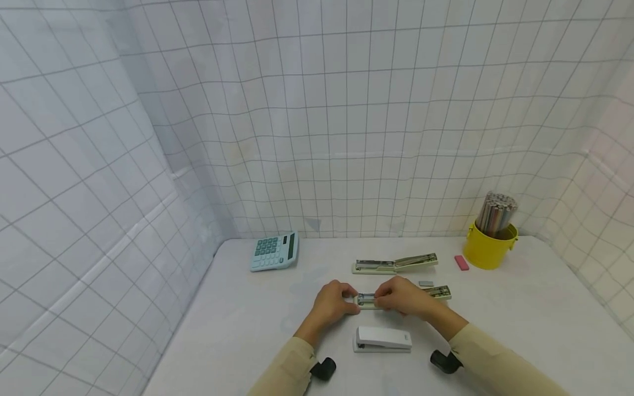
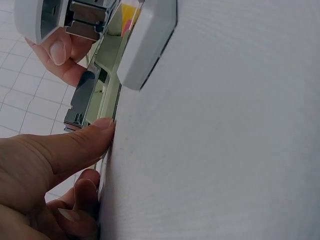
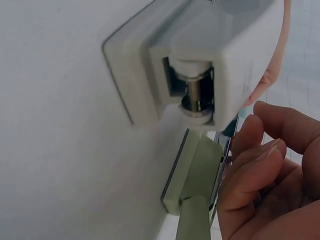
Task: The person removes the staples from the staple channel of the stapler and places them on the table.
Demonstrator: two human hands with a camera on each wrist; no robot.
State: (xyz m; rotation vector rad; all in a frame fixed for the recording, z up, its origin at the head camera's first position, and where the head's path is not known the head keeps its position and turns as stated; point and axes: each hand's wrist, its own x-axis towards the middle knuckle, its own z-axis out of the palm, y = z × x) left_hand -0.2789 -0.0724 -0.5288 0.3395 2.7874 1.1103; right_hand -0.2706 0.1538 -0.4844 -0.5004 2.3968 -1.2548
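One left hand (image 1: 331, 302): pinches stapler (image 1: 366, 302) end.
Right hand (image 1: 400, 295): fingers curled at rail (image 1: 365, 296); cannot tell grip.
Feel: likely light, stiff; hold base (image 1: 369, 307) near left hand.

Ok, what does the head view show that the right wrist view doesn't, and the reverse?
Only the head view: the yellow bucket of pencils and the pink eraser.
Only the right wrist view: the metal pin inside one end of the white stapler, seen close up.
Both: that white stapler, the pale green stapler nearest the right hand, and that hand itself.
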